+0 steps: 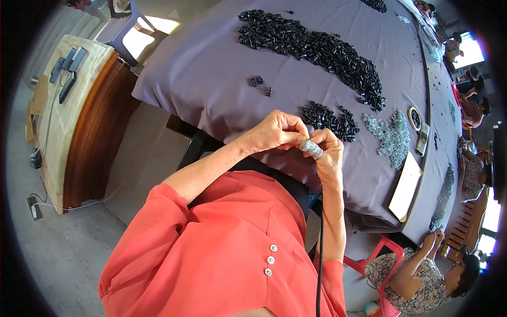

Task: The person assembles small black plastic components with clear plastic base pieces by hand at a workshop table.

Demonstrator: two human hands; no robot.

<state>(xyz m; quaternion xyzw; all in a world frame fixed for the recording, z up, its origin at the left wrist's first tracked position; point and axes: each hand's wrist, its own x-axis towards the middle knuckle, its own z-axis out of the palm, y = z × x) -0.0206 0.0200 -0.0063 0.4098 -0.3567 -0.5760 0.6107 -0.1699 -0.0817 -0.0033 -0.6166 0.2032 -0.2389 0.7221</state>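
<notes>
My left hand [280, 131] and my right hand [328, 156] meet above the near edge of the cloth-covered table [211, 68]. Left thumb and fingertips are pinched together; anything between them is too small to name. Beside them, at the right thumb, shows a silvery, speckled, rounded thing [311, 149]. Whether it is held or wrapped round the thumb I cannot tell. The right fingers are curled in close to the left fingertips. Just beyond my hands lies a small heap of black, short tube-like parts [330, 121]. To its right spreads a pile of small clear, silvery pieces [391, 137].
A long heap of black parts [317, 50] crosses the table farther off. At right lie a pale board [405, 187], a phone-like device [423, 139] and a round ring-shaped thing [414, 119]. A co-worker [422, 280] sits at a red chair [388, 253]. A wooden-sided counter [95, 121] stands left.
</notes>
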